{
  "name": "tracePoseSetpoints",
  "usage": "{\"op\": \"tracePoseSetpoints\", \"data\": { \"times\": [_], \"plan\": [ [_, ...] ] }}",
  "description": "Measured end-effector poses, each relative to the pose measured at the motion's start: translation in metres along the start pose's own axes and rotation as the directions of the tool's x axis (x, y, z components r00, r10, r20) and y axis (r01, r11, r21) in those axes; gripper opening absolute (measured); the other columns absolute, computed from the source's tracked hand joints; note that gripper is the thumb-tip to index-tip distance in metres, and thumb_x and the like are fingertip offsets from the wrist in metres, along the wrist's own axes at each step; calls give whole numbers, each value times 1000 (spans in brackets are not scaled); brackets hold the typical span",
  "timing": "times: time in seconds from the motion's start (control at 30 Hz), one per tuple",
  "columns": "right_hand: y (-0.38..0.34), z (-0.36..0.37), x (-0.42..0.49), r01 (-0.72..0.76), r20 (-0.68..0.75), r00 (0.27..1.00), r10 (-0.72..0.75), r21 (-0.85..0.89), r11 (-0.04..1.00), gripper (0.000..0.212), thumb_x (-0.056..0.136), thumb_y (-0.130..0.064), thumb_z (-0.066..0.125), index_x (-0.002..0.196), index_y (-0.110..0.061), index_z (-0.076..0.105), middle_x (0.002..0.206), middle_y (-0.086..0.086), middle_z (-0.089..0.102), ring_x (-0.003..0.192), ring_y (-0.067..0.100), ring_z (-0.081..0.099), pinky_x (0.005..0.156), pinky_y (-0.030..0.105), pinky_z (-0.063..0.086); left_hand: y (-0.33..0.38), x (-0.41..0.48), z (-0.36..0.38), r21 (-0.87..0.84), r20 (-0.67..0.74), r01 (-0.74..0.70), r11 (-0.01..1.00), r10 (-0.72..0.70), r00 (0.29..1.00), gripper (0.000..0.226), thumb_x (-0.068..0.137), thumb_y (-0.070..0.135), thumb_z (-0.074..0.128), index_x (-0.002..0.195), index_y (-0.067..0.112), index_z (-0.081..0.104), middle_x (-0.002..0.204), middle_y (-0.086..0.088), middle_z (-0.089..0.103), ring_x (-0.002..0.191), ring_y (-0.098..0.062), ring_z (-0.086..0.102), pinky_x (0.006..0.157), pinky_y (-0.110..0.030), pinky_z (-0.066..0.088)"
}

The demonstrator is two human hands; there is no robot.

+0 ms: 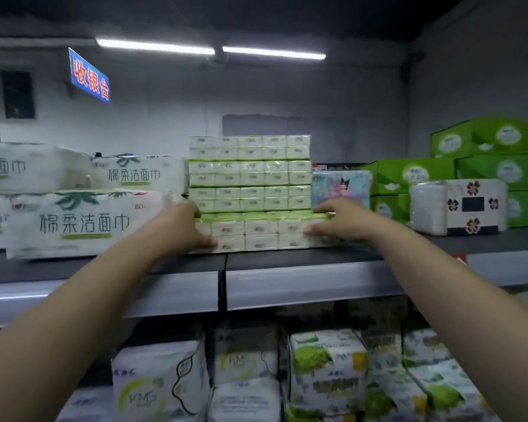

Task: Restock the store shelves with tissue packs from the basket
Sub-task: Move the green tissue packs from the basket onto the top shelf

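Tissue pack (259, 233) lying at the front of the top shelf (302, 260), just before a stack (250, 173) of like packs. Gripped at both ends: left hand (183, 223) and right hand (339, 220), fingers (206, 240) curled onto the front face, thumbs on top. Probably light, soft, slick in its film; best held by the ends. Hemmed by face-towel packs (83, 222) leftward, cartoon pack (340, 187) rightward; little sideways room.

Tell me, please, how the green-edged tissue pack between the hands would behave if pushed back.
The tissue pack is probably light and slightly squashy, being film-wrapped small packets. Its glossy wrap should slide easily on the smooth shelf. Low and wide, it seems unlikely to tip.
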State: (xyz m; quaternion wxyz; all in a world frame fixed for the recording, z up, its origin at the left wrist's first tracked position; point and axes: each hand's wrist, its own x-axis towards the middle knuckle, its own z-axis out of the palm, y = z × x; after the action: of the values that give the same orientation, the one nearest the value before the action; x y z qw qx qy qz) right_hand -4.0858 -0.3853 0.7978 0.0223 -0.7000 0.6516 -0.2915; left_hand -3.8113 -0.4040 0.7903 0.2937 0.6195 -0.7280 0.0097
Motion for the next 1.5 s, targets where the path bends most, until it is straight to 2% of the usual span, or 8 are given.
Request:
{"op": "tracePoseSetpoints", "data": {
  "times": [0.17,0.3,0.53,0.7,0.87,1.03,1.17,1.5],
  "plan": [
    [-9,-4,25,-69,76,994,85,-189,979,73,86,-48,68,144,-8,47,145,10,49,127,26,50,98,28,41,-1,25,13,180,40,-54,982,47,998,61,87,38,70,133,6,47,133,-16,54,117,-31,53,89,-33,42],
    [-11,1,37,-67,99,990,99,-286,956,61,90,-47,64,134,-6,55,135,13,56,114,28,56,91,30,45,-1,33,19,219,48,-41,975,31,998,62,86,43,67,131,6,44,132,-18,52,114,-33,54,88,-35,45],
    [-11,5,19,-50,73,995,68,-222,974,72,95,-48,56,150,-8,33,154,13,37,139,31,38,110,34,32,13,8,10,273,27,-55,960,49,998,55,92,41,58,131,4,47,136,-19,49,121,-34,50,96,-39,45],
    [-10,-14,-21,94,-217,969,-114,-100,991,70,94,-51,55,149,-14,35,150,13,42,137,30,40,109,35,34,51,-34,5,133,-9,-260,956,263,965,66,100,48,43,154,14,24,161,-7,22,145,-29,28,114,-41,26],
    [27,-19,-111,197,-227,925,-305,-398,896,77,93,-58,49,155,-20,22,163,10,14,151,27,10,122,43,12,103,-96,34,92,25,-530,843,531,847,77,97,50,45,157,17,10,165,-4,3,151,-18,4,122,-39,8],
    [91,-13,-213,76,-72,991,-114,-400,913,82,93,-65,41,157,-27,7,165,4,-2,152,23,-3,121,49,9,148,-163,83,110,198,-634,765,608,769,80,97,57,38,157,17,3,165,-4,-4,151,-20,1,122,-41,9],
    [147,5,-296,-93,31,993,116,-412,906,82,93,-67,37,156,-32,-1,164,2,-11,151,23,-9,122,49,3,177,-214,135,114,395,-685,719,600,696,83,96,62,32,157,19,-6,163,-1,-14,151,-19,-7,120,-46,2],
    [282,72,-470,-459,160,816,556,-405,791,88,92,-69,37,157,-28,-6,163,7,-17,150,28,-12,119,51,-2,236,-324,300,-62,694,-845,531,631,347,87,94,68,27,155,20,-13,161,-5,-24,149,-20,-19,117,-49,-11]
  ]
}}
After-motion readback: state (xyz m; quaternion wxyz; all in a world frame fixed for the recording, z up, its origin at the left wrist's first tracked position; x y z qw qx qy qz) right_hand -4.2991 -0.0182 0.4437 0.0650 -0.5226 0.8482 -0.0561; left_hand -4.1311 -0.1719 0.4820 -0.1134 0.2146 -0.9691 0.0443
